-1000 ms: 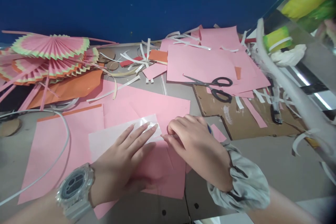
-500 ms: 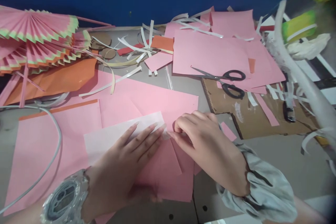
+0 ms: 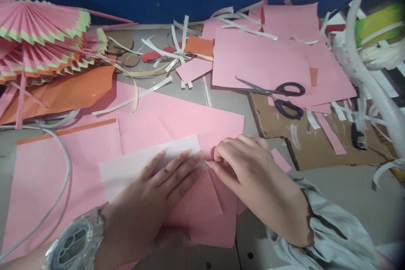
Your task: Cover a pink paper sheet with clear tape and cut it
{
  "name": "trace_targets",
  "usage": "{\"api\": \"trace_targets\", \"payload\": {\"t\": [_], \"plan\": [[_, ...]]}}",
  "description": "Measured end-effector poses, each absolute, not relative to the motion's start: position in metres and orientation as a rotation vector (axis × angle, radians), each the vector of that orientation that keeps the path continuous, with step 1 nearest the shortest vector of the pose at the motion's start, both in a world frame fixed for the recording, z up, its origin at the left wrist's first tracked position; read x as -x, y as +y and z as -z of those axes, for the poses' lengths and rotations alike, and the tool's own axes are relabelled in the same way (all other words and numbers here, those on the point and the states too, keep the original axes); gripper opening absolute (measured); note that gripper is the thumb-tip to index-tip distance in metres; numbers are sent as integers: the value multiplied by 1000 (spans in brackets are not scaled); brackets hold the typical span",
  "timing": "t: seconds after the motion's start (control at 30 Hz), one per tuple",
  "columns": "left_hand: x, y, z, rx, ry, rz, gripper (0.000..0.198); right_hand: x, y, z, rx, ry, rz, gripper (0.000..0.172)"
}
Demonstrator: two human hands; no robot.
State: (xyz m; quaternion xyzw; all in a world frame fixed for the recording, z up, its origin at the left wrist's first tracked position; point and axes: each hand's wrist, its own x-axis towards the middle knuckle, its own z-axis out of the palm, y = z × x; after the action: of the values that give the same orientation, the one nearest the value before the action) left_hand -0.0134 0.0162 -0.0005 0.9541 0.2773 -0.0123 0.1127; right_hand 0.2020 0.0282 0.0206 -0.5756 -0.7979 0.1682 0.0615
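Note:
A strip of white paper (image 3: 126, 166) lies slanted across pink sheets (image 3: 209, 114) in front of me. My left hand (image 3: 158, 192) rests flat on it, fingers stretched toward its right end and covering part of it. My right hand (image 3: 243, 168) is closed in a pinch at that right end, thumb tip against the paper's edge. Whatever sits between its fingertips is too small and hidden to make out. A pink sheet with an orange top edge (image 3: 63, 168) lies to the left, partly under a thin white cord (image 3: 68, 156).
Black-handled scissors (image 3: 272, 93) lie on stacked pink paper (image 3: 259, 59) at the back right. Brown cardboard (image 3: 316, 143) is below them. Pleated pink paper fans (image 3: 41, 21) and orange paper (image 3: 63, 93) fill the back left. White paper strips (image 3: 180, 46) are scattered between.
The camera view has shifted slightly, so the right side slides rightward. Both hands keep nearly the same places on the white paper; the right hand stays pinched at its end.

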Motion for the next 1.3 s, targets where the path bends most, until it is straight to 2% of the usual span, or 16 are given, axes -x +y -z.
{"api": "trace_targets", "payload": {"t": [0.63, 0.97, 1.17, 1.3], "plan": [[15, 15, -2, -2813, 809, 14, 81, -201, 28, -20, 1734, -2435, -435, 15], [7, 17, -1, -2763, 922, -98, 70, -205, 28, -22, 1750, -2490, -478, 16], [15, 19, -4, -2833, 846, -45, 66, -205, 28, -22, 1753, -2522, -490, 14], [33, 33, -12, -2785, 757, -102, 53, -206, 28, -22, 1739, -2495, -559, 14]]}}
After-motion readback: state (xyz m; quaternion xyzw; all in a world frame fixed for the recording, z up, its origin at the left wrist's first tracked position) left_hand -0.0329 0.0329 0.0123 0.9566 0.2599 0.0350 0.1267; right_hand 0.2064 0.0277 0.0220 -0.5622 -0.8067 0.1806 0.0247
